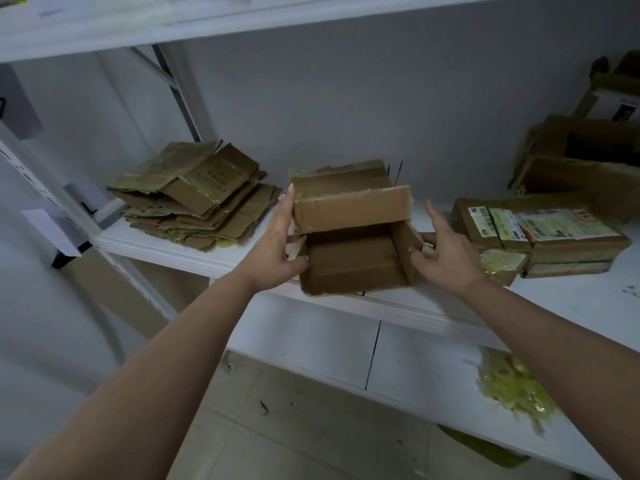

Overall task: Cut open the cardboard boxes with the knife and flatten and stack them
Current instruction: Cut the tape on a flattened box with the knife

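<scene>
Both hands reach forward from bare forearms to an opened brown cardboard box [353,226] resting at the front edge of a white shelf [571,303]. Her or his left hand [277,244] grips the box's left side, with fingers laid straight up the wall and the thumb curled under near the lower corner. On the other side, the right hand [446,251] holds the right wall, thumb pinching its edge while the fingers spread loosely upward. Matte and slightly creased, the box has one wide flap folded over its far half, with strips of glossy clear tape across the top; its near half gapes open, showing a dark, plain interior. To the left on the same shelf sits a stack of flattened cardboard [194,195], its sheets ragged at the edges and fanned unevenly. To the right lies a flat sealed parcel [540,233] with white printed shipping labels, and behind it a pile of larger open boxes [581,157], blurred at the frame's edge. A crumpled heap of yellowish tape scraps [512,389] lies on the lower shelf [311,341]. Pale floor tiles [294,427] show below. I cannot see a knife from where I stand.
</scene>
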Available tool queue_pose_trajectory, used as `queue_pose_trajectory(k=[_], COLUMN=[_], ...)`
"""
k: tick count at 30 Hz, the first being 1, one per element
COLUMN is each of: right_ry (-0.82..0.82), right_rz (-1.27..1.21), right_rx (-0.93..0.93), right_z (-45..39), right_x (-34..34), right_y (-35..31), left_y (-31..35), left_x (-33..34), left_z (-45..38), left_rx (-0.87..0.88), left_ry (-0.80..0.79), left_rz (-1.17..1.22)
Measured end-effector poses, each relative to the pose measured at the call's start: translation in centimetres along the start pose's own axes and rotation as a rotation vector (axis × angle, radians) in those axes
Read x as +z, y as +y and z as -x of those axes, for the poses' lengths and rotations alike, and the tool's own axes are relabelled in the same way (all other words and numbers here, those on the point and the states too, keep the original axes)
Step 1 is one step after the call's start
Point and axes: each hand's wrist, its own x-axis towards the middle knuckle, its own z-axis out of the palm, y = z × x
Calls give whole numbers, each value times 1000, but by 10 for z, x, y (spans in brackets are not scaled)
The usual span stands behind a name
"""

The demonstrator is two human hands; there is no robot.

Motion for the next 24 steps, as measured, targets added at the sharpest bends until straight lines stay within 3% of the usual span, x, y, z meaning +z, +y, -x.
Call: queue_pose_trajectory(k=[6, 13, 17, 20, 24], right_ry=[31, 65, 217, 335, 307], right_rz=[-91, -220, -399, -497, -547], right_rx=[-110, -90, 39, 163, 264], right_z=[-5, -4, -9, -20, -42], right_x=[-7, -9, -21, -34, -43], right_y=[15, 20, 17, 9, 3], left_y=[-2, -4, 4, 9, 14], left_x=[-5, -8, -18, -21, -14], left_z=[10, 17, 14, 5, -17], left_rx=[-72, -50, -84, -134, -234], left_ry=[108, 48, 165, 276, 210], left_rz=[12, 143, 193, 95, -1])
